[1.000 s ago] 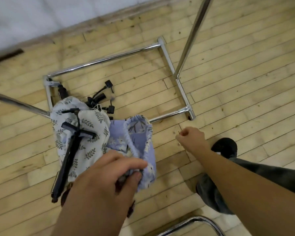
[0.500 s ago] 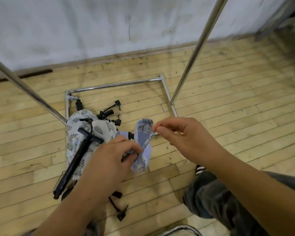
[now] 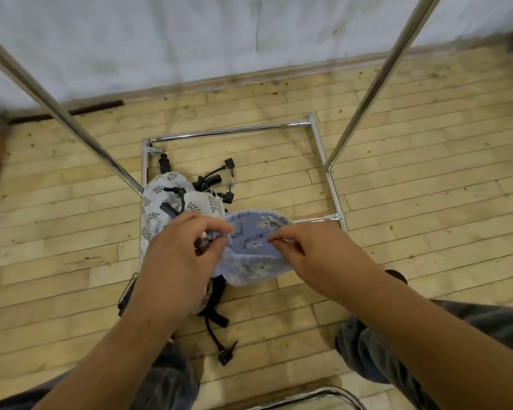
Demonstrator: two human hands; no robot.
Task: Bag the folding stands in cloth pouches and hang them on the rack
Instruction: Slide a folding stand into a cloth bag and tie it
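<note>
Slanting rack poles flank the stand heap — floor inside the base frame lies open.

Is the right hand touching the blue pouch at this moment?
Touching. The head view shows the right hand pinching the rim of the blue pouch, fingertips on the cloth.

Shiny chrome metal rack; soft cloth pouch; worn wood floor

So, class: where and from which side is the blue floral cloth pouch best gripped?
Grip the blue floral cloth pouch by its gathered rim, opposite sides, from above, as the left hand and right hand do: its limp mouth faces up.
</note>
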